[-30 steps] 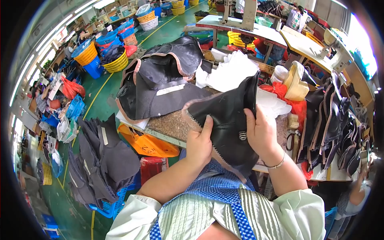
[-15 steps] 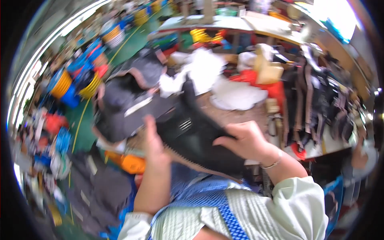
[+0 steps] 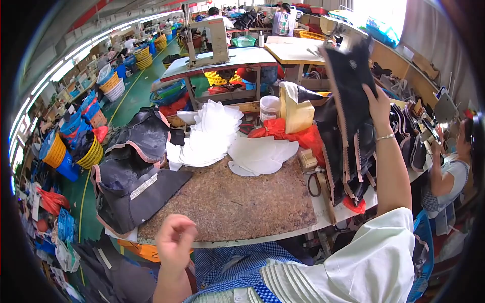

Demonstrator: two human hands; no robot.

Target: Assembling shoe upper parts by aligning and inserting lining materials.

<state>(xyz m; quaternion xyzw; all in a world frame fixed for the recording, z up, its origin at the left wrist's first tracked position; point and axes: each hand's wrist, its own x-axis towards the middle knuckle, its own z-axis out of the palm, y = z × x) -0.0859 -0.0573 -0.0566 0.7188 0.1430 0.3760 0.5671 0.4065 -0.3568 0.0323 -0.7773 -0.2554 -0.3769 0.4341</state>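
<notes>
Raised at the right, my right hand (image 3: 378,105) grips a black boot upper (image 3: 348,81) with a pinkish toothed edge. The piece stands upright above a row of similar black uppers (image 3: 331,146) draped over the right side of the bench. My left hand (image 3: 175,237) hovers by the bench's front edge, its fingers curled in and nothing seen in them. Near it on the left lies a pile of black uppers (image 3: 126,177) with pink edging and a pale strip on top. White curved sheet pieces (image 3: 207,136) are spread at the back of the brown work board (image 3: 237,202).
Behind the white pieces stand a white tub (image 3: 270,108) and a yellowish block (image 3: 296,113) on red plastic. Scissors (image 3: 314,185) lie at the board's right. A sewing machine (image 3: 212,43) stands on a table beyond. Another person (image 3: 449,171) sits at the far right.
My right hand has carried the black upper from in front of me up to the right, over the row. My left hand has let go of it and dropped lower.
</notes>
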